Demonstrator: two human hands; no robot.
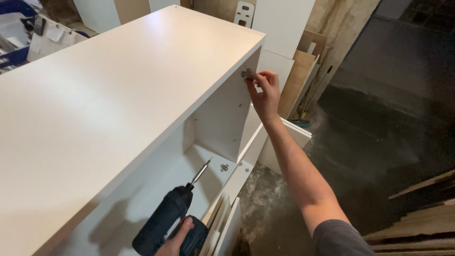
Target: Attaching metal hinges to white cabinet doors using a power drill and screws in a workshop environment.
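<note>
right hand [263, 93]: I'm pinching the hinge plate [246, 73] against the cabinet [118, 95] side, keeping it positioned.
left hand [176, 241]: I'm gripping the drill [167, 219], bit pointing up, ready.

The right hand [263, 92] reaches up with its fingertips on a small silver metal hinge plate [246, 73] against the inner side wall of a large white laminate cabinet [118, 90]. The left hand [176, 241] grips a dark cordless drill [168, 220] low in the frame, its bit pointing up into the cabinet's opening. A second metal hinge plate [224, 167] sits lower inside. White panels [284, 28] lean against the far wall.
</note>
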